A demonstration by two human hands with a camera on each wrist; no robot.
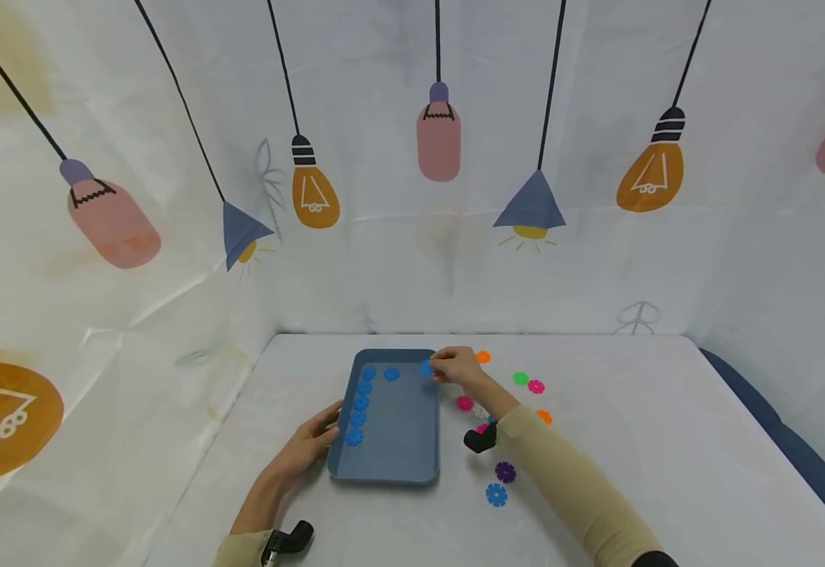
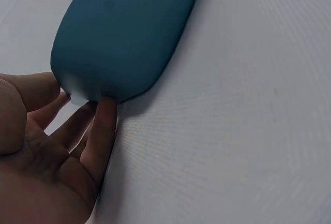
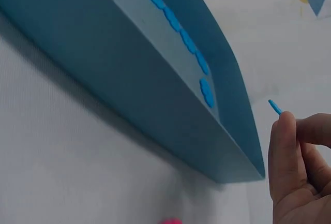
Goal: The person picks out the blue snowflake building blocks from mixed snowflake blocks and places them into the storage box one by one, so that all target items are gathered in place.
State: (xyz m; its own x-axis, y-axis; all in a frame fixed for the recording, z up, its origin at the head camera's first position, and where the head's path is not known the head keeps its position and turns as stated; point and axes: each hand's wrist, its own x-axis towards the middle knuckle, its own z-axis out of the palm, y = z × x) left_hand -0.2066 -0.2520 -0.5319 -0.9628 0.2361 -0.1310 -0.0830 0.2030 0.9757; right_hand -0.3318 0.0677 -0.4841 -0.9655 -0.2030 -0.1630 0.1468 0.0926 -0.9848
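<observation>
Left hand [image 1: 308, 447] sits at the tray's left rim, near its front corner. Fingers mostly straight, tips touching the outer wall; in the left wrist view the fingertips [image 2: 106, 111] press against the tray's rounded corner. No curl round it, just contact.

Blue tray [image 1: 398, 465] lies flat on the white table [image 1: 639, 472], long side running away from the person. Inside, five blue discs in a column [image 1: 360, 402] along the left wall, plus one more blue disc [image 1: 391, 374] near the far end, apart from the column. The right wrist view shows the same row [image 3: 170, 17] from the side, lying on the tray floor.

Right hand [image 1: 457, 365] is at the tray's far right corner, over the rim. Thumb and forefinger pinch a small blue disc [image 1: 427, 367]; in the right wrist view the held disc [image 3: 275, 107] sticks out edge-on above the fingertips [image 3: 283, 131], just outside the tray's corner [image 3: 253, 167], not touching it.

Right of the tray, loose discs on the table:
- orange [image 1: 482, 357] just beyond the right hand
- green [image 1: 520, 378] and pink [image 1: 536, 387] side by side, farther right
- pink [image 1: 464, 403] close to the forearm, near the tray's right wall
- orange [image 1: 543, 416] just past the sleeve [image 1: 568, 488]
- purple [image 1: 504, 472] and blue [image 1: 496, 494] near the tray's front right, close together, apart from the tray

A pale disc and another pink one by the wrist are partly hidden; can't tell more.
</observation>
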